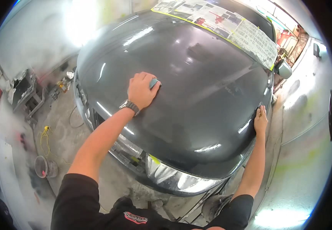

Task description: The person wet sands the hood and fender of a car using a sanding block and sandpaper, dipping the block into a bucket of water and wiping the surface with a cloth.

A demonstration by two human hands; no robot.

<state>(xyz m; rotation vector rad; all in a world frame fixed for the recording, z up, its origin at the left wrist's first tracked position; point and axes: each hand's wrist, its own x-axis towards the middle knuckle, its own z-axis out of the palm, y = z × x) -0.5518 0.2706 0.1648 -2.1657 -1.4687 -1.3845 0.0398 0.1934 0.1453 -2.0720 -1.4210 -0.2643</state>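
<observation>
My left hand (141, 90), with a metal watch (130, 106) on its wrist, presses on the car hood (196, 84) left of its middle. Under its fingers is a small blue-grey pad (153, 82), mostly covered by the hand. The hood is dark grey, with dull hazy patches and bright light reflections. My right hand (261, 120) rests along the hood's right edge, fingers stretched out. Something small and dark shows by its fingertips, too small to name.
Newspaper (212, 19) edged with yellow-green tape covers the windshield. A headlight (181, 180) is at the near corner, a side mirror (285, 69) at the right. On the floor are a bucket (52, 168), a yellow cord (46, 134) and a cart (29, 94). Walls stand close on both sides.
</observation>
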